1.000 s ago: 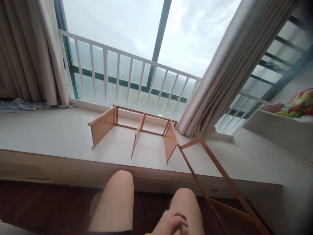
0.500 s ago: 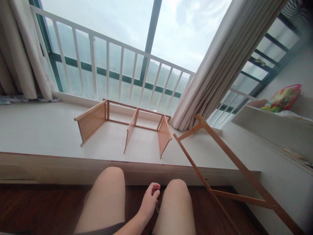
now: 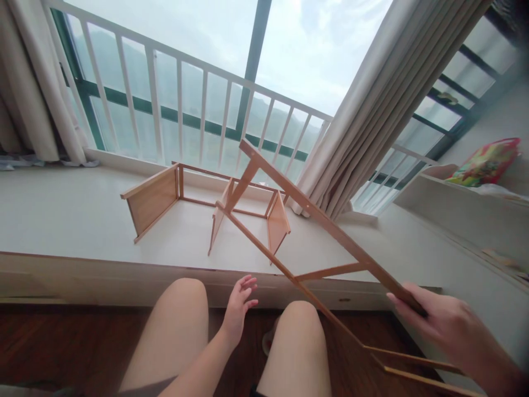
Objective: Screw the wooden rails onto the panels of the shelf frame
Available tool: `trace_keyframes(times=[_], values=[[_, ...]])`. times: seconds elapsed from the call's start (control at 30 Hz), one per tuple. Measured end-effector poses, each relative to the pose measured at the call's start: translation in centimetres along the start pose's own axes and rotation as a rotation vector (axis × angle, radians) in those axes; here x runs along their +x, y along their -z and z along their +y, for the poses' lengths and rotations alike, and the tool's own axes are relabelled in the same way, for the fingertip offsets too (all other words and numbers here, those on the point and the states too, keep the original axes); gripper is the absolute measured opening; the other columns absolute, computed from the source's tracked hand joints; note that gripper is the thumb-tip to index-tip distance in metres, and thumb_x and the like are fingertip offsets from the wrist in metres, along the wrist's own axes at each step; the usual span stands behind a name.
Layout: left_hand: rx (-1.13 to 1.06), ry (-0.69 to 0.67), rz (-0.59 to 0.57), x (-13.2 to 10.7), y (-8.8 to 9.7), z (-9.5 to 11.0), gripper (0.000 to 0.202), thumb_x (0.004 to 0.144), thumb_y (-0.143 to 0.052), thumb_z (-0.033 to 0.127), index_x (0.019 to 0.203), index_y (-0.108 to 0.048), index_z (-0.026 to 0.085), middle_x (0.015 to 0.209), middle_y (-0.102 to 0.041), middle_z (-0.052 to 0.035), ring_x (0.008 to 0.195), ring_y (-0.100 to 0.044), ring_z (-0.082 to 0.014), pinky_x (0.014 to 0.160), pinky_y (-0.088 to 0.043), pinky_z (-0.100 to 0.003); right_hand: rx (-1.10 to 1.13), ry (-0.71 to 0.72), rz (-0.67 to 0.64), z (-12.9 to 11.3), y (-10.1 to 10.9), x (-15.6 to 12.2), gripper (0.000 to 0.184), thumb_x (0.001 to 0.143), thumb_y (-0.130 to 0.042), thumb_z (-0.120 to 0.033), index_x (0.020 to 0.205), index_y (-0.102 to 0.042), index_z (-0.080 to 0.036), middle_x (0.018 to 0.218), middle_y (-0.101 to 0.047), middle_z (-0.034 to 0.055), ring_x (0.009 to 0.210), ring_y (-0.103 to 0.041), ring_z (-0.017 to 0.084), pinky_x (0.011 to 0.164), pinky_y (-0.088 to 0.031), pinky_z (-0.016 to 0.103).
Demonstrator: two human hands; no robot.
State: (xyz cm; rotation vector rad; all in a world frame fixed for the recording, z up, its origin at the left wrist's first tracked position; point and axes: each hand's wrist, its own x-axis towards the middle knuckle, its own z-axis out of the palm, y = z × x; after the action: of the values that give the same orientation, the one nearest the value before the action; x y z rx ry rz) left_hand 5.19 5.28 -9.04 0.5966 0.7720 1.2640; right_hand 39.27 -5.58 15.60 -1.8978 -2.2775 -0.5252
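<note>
My right hand (image 3: pixel 442 322) grips one long rail of a thin wooden frame (image 3: pixel 314 214) and holds it up slanted, its far end over the window ledge. The frame's near end (image 3: pixel 407 366) reaches down to the lower right by my leg. My left hand (image 3: pixel 238 304) hovers between my knees, fingers loosely spread, holding nothing, just short of the frame's lower rail. Behind the frame, a part-built wooden shelf unit (image 3: pixel 154 198) with three upright panels and thin back rails lies on the white ledge (image 3: pixel 70 215).
A white railing (image 3: pixel 165 105) and window glass rise behind the ledge. Curtains hang at the left (image 3: pixel 33 88) and right (image 3: pixel 380 99). A side shelf (image 3: pixel 454 209) at the right carries a colourful bag (image 3: pixel 485 162). Dark wooden floor (image 3: pixel 61 347) lies under my knees.
My right hand has come into view and lifted the frame, swinging its far end left and up over the shelf unit. My left hand has risen slightly and opened its fingers.
</note>
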Motion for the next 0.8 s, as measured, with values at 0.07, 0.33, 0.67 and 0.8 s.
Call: trace_keyframes(times=[0.07, 0.33, 0.67, 0.8], values=[[-0.055, -0.032, -0.022, 0.1, 0.1, 1.0, 0.051, 0.084, -0.060, 0.043, 0.130, -0.051, 0.024, 0.137, -0.053, -0.0122, 0.126, -0.050, -0.0272, 0.083, -0.050, -0.032, 0.013, 0.082, -0.046, -2.4, -0.3, 4.1, 0.031, 0.098, -0.040, -0.047, 0.074, -0.050, -0.028, 0.061, -0.058, 0.0039, 0.054, -0.054, 0.018, 0.058, -0.036, 0.034], [-0.001, -0.033, 0.068, 1.3, 1.2, 2.6, 0.050, 0.084, -0.061, 0.044, 0.127, -0.051, 0.021, 0.130, -0.055, -0.0136, 0.112, -0.057, -0.0258, 0.071, -0.052, -0.028, 0.053, 0.378, -0.123, -11.6, -3.5, 16.8, 0.036, 0.098, -0.043, -0.047, 0.074, -0.053, -0.022, 0.068, -0.062, 0.0005, 0.060, -0.053, 0.014, 0.058, -0.027, 0.028], [-0.248, -0.098, 0.364, 5.7, 5.6, 5.6, 0.051, 0.082, -0.062, 0.035, 0.129, -0.045, 0.025, 0.125, -0.056, -0.0097, 0.108, -0.058, -0.0203, 0.066, -0.053, -0.025, 0.154, 0.579, -0.080, -19.1, -8.2, 25.7, 0.034, 0.099, -0.042, -0.044, 0.076, -0.051, -0.021, 0.079, -0.063, 0.0025, 0.073, -0.056, 0.015, 0.063, -0.031, 0.027], [-0.286, -0.063, 0.393, 6.8, 6.8, 5.7, 0.048, 0.082, -0.063, 0.035, 0.126, -0.048, 0.025, 0.125, -0.053, -0.0091, 0.096, -0.062, -0.0170, 0.062, -0.051, -0.024, 0.155, 0.585, -0.090, -20.6, -10.0, 27.9, 0.034, 0.099, -0.042, -0.047, 0.080, -0.053, -0.021, 0.079, -0.064, 0.0031, 0.071, -0.056, 0.016, 0.064, -0.033, 0.027]])
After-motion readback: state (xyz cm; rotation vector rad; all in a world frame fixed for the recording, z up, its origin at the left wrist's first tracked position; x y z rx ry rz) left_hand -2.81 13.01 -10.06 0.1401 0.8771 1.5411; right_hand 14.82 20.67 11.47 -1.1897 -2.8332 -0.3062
